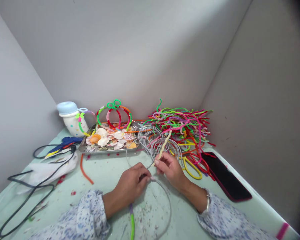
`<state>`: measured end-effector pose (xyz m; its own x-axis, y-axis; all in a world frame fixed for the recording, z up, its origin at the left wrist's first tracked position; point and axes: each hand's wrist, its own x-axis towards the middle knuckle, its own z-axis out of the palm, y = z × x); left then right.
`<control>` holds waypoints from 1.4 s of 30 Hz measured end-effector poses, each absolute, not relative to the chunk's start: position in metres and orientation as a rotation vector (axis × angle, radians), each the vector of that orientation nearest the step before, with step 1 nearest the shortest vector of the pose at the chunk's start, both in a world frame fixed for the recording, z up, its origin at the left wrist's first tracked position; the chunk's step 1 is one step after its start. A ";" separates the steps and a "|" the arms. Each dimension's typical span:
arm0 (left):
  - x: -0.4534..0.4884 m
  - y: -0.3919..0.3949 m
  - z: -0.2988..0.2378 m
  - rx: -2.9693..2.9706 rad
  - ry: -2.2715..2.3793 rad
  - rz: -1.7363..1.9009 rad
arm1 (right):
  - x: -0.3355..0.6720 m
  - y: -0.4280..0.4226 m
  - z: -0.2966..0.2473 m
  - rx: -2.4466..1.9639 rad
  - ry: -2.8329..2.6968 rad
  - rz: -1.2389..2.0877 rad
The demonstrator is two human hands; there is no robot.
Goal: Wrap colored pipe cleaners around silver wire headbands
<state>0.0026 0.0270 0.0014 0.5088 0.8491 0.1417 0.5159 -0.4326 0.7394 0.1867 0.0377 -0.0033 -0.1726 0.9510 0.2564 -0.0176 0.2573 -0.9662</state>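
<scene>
My left hand [131,184] is closed in a pinch on a thin grey wire headband [168,200] that curves down toward my lap. My right hand [171,168] pinches a cream pipe cleaner [165,144], which rises away from the fingers, right beside the band's end. The two hands almost touch over the pale green table [107,173]. Just behind them lies a stack of bare wire headbands [152,140]. A green and purple pipe cleaner [132,221] lies under my left wrist.
A metal tray of seashells [110,140] holds pipe-cleaner-wrapped headbands [115,113]. A heap of coloured pipe cleaners [182,125] sits at the back right. A phone [225,176] lies right. A blue glue gun [65,144], black cable [30,190], white jar [71,118] and orange pipe cleaner [86,173] are left.
</scene>
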 end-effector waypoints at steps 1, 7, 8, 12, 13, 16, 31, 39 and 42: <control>0.002 0.027 0.001 2.053 1.100 0.716 | 0.187 0.037 -0.004 -0.920 -1.445 1.127; -0.003 0.028 0.002 1.675 0.974 0.836 | 0.190 0.034 -0.004 -0.913 -1.453 1.098; -0.004 0.028 0.002 1.677 0.959 0.836 | 0.190 0.034 -0.004 -0.916 -1.456 1.101; -0.005 0.030 0.004 1.717 0.939 0.812 | 0.191 0.035 -0.005 -0.912 -1.469 1.139; -0.005 0.030 0.005 1.713 0.944 0.809 | 0.191 0.035 -0.005 -0.910 -1.471 1.152; -0.004 0.032 0.007 1.688 0.957 0.809 | 0.189 0.035 -0.004 -0.903 -1.479 1.189; -0.003 0.030 0.011 1.470 0.957 0.820 | 0.185 0.029 -0.001 -0.920 -1.493 1.256; -0.003 0.032 0.013 1.487 0.996 0.800 | 0.184 0.029 -0.002 -0.921 -1.452 1.293; -0.003 0.033 0.014 1.456 0.982 0.777 | 0.183 0.030 -0.001 -0.922 -1.455 1.294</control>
